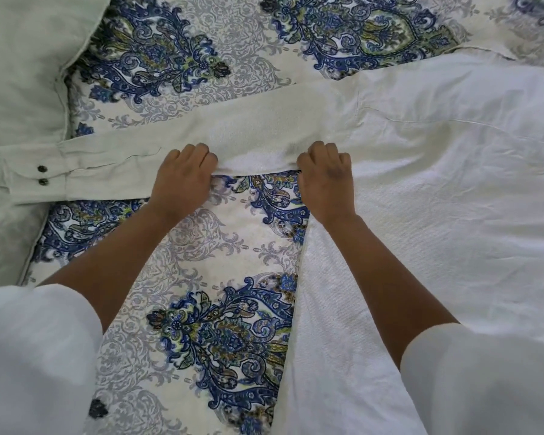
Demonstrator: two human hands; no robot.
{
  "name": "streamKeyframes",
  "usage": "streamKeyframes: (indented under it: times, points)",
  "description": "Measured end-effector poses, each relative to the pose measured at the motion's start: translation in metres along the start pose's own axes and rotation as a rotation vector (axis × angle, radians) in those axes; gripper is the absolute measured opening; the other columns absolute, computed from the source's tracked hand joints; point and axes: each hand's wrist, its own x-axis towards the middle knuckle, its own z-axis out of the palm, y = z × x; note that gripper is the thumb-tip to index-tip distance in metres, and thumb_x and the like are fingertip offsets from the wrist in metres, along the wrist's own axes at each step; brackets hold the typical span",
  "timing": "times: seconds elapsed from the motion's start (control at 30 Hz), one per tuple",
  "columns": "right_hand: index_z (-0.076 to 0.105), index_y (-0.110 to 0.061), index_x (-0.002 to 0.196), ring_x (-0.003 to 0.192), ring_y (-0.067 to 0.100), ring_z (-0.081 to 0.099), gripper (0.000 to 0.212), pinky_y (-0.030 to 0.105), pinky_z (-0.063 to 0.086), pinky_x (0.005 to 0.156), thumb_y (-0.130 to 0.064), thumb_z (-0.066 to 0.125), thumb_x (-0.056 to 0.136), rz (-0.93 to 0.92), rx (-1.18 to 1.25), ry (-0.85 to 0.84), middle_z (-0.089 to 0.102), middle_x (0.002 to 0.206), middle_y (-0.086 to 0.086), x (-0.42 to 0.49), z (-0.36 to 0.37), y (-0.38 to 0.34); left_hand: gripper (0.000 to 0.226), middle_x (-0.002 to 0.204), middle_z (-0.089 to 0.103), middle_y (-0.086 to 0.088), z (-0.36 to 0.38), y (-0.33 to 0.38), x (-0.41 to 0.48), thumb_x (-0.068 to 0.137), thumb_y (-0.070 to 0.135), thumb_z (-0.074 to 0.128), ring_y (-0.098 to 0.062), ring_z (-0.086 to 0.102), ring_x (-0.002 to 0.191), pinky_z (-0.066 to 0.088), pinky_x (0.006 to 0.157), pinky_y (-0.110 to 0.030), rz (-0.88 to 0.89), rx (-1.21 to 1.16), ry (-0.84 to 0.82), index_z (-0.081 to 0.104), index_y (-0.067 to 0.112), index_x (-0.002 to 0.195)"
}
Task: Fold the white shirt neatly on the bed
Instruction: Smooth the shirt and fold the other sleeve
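Observation:
The white shirt (446, 171) lies spread flat over the right half of the bed. One long sleeve (239, 127) stretches leftward from it, ending in a cuff (32, 171) with two dark buttons. My left hand (182, 180) grips the near edge of that sleeve at its middle, fingers curled over the cloth. Near the armpit my right hand (327, 180) is closed on the same edge, where sleeve meets body. Both of my forearms reach in from below.
The bedsheet (208, 262) has a blue and green paisley pattern on cream. A pale pillow or cushion (22, 58) sits at the upper left, and more pale fabric (0, 233) lies under the cuff along the left edge.

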Motion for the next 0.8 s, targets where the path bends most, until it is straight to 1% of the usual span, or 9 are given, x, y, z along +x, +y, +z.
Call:
streamKeyframes:
  times: [0.03,0.1,0.2,0.3,0.47,0.53,0.67,0.73,0.8]
  points:
    - [0.058,-0.012,0.068,0.065,0.023,0.053,0.015,0.027,0.037,0.057,-0.004,0.066,0.059,-0.018,-0.018,-0.021,0.056,0.072,0.004,0.0,0.001,-0.001,0.032,0.076,0.052,-0.016,0.0,0.001,-0.003,0.098,0.019,0.028,-0.029,0.049,0.061,0.034,0.053,-0.033,-0.005,-0.004,-0.009,0.05,0.004,0.08]
    - [0.059,-0.013,0.066,0.065,0.022,0.054,0.013,0.028,0.039,0.058,-0.005,0.067,0.059,-0.04,-0.041,-0.057,0.056,0.071,0.003,0.002,0.003,-0.002,0.003,0.077,0.052,-0.015,0.001,0.006,-0.007,0.08,0.006,0.046,-0.029,0.049,0.063,0.032,0.055,-0.034,0.002,0.03,-0.045,0.049,0.006,0.081]
    - [0.06,-0.014,0.064,0.064,0.021,0.055,0.014,0.027,0.04,0.059,-0.007,0.07,0.057,-0.062,-0.068,-0.116,0.056,0.068,0.001,0.006,0.003,-0.005,0.009,0.078,0.052,-0.014,0.002,0.005,-0.012,0.075,0.005,0.045,-0.029,0.048,0.065,0.028,0.059,-0.035,0.009,0.08,-0.075,0.049,0.006,0.083]
    - [0.062,-0.014,0.067,0.065,0.021,0.056,0.014,0.028,0.04,0.059,-0.009,0.069,0.057,-0.046,-0.068,-0.152,0.057,0.069,0.001,0.009,0.002,-0.009,0.021,0.081,0.053,-0.015,0.004,-0.001,-0.019,0.072,0.007,0.049,-0.03,0.05,0.068,0.031,0.059,-0.036,-0.047,0.086,-0.084,0.05,0.003,0.092]
    - [0.063,-0.014,0.061,0.066,0.021,0.057,0.011,0.028,0.043,0.062,-0.007,0.069,0.056,-0.056,-0.01,-0.11,0.059,0.066,0.0,0.01,0.002,-0.014,0.017,0.07,0.051,-0.018,-0.003,-0.012,-0.014,0.067,-0.003,0.047,-0.031,0.05,0.057,0.031,0.046,-0.031,-0.112,0.027,-0.153,0.047,0.002,0.083]
    - [0.062,-0.013,0.063,0.064,0.022,0.057,0.012,0.029,0.043,0.062,-0.006,0.069,0.057,-0.049,0.029,-0.101,0.058,0.064,0.0,0.007,0.006,-0.018,0.024,0.075,0.052,-0.023,-0.005,-0.023,-0.008,0.066,-0.009,0.058,-0.036,0.052,0.062,0.03,0.046,-0.033,-0.21,0.037,-0.252,0.05,-0.002,0.087]
    - [0.063,-0.01,0.066,0.062,0.024,0.057,0.014,0.032,0.045,0.062,-0.001,0.072,0.059,-0.021,0.123,-0.087,0.058,0.065,0.004,-0.004,0.013,-0.019,0.034,0.091,0.052,-0.026,-0.004,-0.031,-0.003,0.072,-0.001,0.068,-0.041,0.052,0.077,0.032,0.053,-0.04,-0.319,0.065,-0.392,0.05,-0.004,0.1]
    - [0.066,-0.008,0.077,0.076,0.027,0.058,0.004,0.036,0.042,0.075,-0.006,0.065,0.074,0.061,0.288,-0.08,0.063,0.076,0.006,-0.006,0.005,-0.016,0.031,0.093,0.051,-0.026,-0.005,-0.024,-0.004,0.076,0.003,0.064,-0.041,0.052,0.08,0.039,0.058,-0.044,-0.406,0.041,-0.397,0.049,-0.004,0.102]
    - [0.067,-0.008,0.093,0.094,0.025,0.054,0.015,0.034,0.035,0.084,-0.009,0.054,0.086,0.282,0.508,-0.061,0.066,0.092,0.005,-0.006,-0.01,-0.006,0.033,0.095,0.052,-0.026,-0.009,-0.007,-0.007,0.078,0.01,0.061,-0.04,0.052,0.085,0.041,0.066,-0.046,-0.479,-0.032,-0.378,0.05,-0.005,0.104]
